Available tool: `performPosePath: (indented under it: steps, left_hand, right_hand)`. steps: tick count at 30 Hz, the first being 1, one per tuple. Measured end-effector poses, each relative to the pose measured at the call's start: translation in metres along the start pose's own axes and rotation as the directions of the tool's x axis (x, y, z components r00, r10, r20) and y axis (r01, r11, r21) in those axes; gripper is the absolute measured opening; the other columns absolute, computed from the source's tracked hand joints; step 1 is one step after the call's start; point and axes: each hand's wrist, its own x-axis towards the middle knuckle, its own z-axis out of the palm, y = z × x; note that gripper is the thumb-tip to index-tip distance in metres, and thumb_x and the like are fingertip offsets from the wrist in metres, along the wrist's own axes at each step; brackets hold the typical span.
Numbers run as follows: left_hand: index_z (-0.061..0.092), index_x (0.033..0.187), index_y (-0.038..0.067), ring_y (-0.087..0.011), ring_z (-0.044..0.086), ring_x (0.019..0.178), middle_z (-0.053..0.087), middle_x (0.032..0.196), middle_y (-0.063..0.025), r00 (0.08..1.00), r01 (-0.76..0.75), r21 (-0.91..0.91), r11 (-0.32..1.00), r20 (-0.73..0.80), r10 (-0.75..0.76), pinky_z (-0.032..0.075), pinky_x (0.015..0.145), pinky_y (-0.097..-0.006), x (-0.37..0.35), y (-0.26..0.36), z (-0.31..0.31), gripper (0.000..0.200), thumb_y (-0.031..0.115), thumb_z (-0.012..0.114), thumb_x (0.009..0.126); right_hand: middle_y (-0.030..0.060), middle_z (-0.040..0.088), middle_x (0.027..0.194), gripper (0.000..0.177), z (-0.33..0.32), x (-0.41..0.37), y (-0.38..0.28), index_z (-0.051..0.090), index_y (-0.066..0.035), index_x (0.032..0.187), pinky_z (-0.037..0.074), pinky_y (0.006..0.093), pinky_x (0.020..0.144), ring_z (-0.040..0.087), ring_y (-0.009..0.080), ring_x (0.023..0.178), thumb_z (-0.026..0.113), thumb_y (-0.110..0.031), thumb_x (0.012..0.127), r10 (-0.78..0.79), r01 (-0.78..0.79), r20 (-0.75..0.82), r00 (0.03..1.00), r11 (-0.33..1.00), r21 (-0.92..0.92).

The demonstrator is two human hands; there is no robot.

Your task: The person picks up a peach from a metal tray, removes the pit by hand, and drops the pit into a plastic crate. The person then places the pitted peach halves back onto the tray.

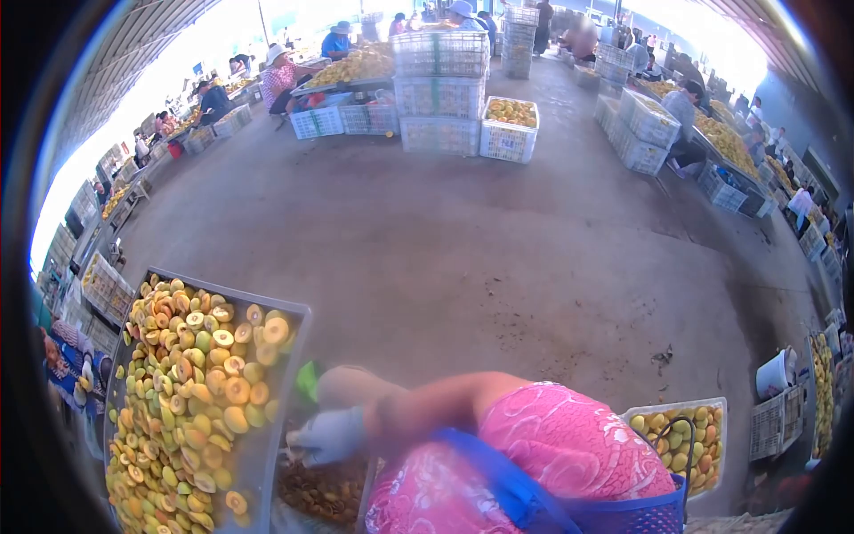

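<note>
My right hand [329, 436], in a pale glove, reaches left from a pink sleeve, between a large tray [298, 356] and a container of dark brown pieces [325, 488]. Its fingers are bent together near the tray's right edge; what they hold is too blurred to name. Halved yellow-orange fruits [200, 392] fill the tray, many with the cut face up. Beside my forearm is a blurred beige shape [356, 387] with something bright green [308, 381] at its end. My left hand cannot be made out.
A crate of whole fruit [725, 445] and a blue basket [623, 514] are at lower right. Stacked white crates [440, 93] stand ahead across the concrete floor [400, 231]. Several people sit at fruit-covered tables farther off. A person's arm [53, 351] shows at the left edge.
</note>
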Motion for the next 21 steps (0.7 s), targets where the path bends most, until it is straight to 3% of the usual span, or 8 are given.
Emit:
performPosePath:
  steps: [1,3,4,6,7,9,12,21]
  left_hand:
    - [0.050,0.126,0.005,-0.0127,0.054,0.082,0.057,0.100,-0.0047,1.000,-0.006,0.006,1.000,-0.010,0.006,0.046,0.070,-0.0271,0.003,0.003,-0.001,0.035,0.019,0.050,0.094]
    - [0.050,0.126,0.005,-0.0126,0.053,0.081,0.057,0.099,-0.0044,0.999,-0.023,0.024,0.999,-0.029,0.024,0.046,0.070,-0.0270,0.008,0.006,-0.004,0.035,0.019,0.050,0.094]
    - [0.050,0.126,0.005,-0.0125,0.053,0.080,0.057,0.099,-0.0043,0.999,-0.033,0.029,0.999,-0.036,0.034,0.046,0.069,-0.0270,0.011,0.008,-0.004,0.035,0.019,0.051,0.094]
    - [0.050,0.126,0.005,-0.0124,0.053,0.079,0.057,0.098,-0.0040,0.997,-0.058,0.048,0.997,-0.048,0.060,0.046,0.068,-0.0268,0.017,0.014,-0.005,0.035,0.019,0.051,0.094]
    - [0.050,0.126,0.005,-0.0123,0.053,0.079,0.057,0.097,-0.0039,0.996,-0.071,0.060,0.996,-0.055,0.074,0.046,0.068,-0.0268,0.020,0.018,-0.005,0.035,0.019,0.051,0.094]
    - [0.050,0.126,0.005,-0.0122,0.052,0.078,0.057,0.096,-0.0037,0.992,-0.097,0.084,0.992,-0.068,0.103,0.046,0.067,-0.0267,0.029,0.025,-0.006,0.035,0.019,0.051,0.094]
    - [0.050,0.126,0.005,-0.0119,0.052,0.076,0.057,0.095,-0.0033,0.985,-0.137,0.128,0.982,-0.083,0.148,0.046,0.066,-0.0265,0.044,0.036,-0.010,0.035,0.019,0.051,0.094]
    - [0.050,0.126,0.005,-0.0113,0.051,0.071,0.057,0.091,-0.0022,0.966,-0.224,0.217,0.950,-0.078,0.246,0.045,0.062,-0.0259,0.080,0.064,-0.021,0.035,0.018,0.052,0.093]
  right_hand:
    - [0.0179,0.065,0.093,0.037,-0.025,-0.008,-0.014,0.051,-0.006,0.109,0.048,0.0455,0.078,0.062,0.0392,0.090,0.064,-0.030,0.084,0.002,-0.002,0.008,1.000,1.000,0.001]
    - [0.0169,0.064,0.093,0.039,-0.070,-0.024,-0.042,0.050,-0.006,0.112,0.048,0.0448,0.078,0.062,0.0382,0.091,0.062,-0.033,0.087,0.272,-0.257,-0.037,0.962,0.940,0.227]
    - [0.0169,0.064,0.093,0.039,-0.064,-0.021,-0.025,0.050,-0.006,0.112,0.048,0.0448,0.078,0.062,0.0382,0.091,0.062,-0.033,0.087,0.272,-0.258,-0.036,0.962,0.939,0.226]
    - [0.0181,0.064,0.102,0.045,-0.043,-0.012,0.033,0.049,-0.006,0.119,0.048,0.0433,0.082,0.062,0.0373,0.096,0.057,-0.039,0.090,0.136,-0.157,-0.226,0.965,0.984,-0.081]
    - [0.0181,0.064,0.102,0.045,-0.037,-0.009,0.046,0.049,-0.006,0.119,0.048,0.0433,0.082,0.062,0.0373,0.096,0.057,-0.039,0.090,0.135,-0.157,-0.227,0.964,0.984,-0.081]
    - [0.0205,0.061,0.112,0.053,-0.038,-0.007,0.048,0.046,-0.005,0.128,0.047,0.0421,0.088,0.060,0.0374,0.102,0.051,-0.043,0.092,0.263,-0.233,-0.257,0.930,0.962,0.141]
    - [0.0219,0.059,0.118,0.057,-0.058,-0.013,0.012,0.043,-0.006,0.134,0.045,0.0416,0.092,0.058,0.0382,0.108,0.048,-0.045,0.093,0.429,-0.399,-0.149,0.891,0.896,0.192]
    - [0.0214,0.058,0.121,0.057,-0.057,-0.011,0.008,0.042,-0.007,0.134,0.045,0.0415,0.094,0.057,0.0365,0.111,0.046,-0.047,0.093,0.445,-0.410,-0.136,0.885,0.884,0.225]
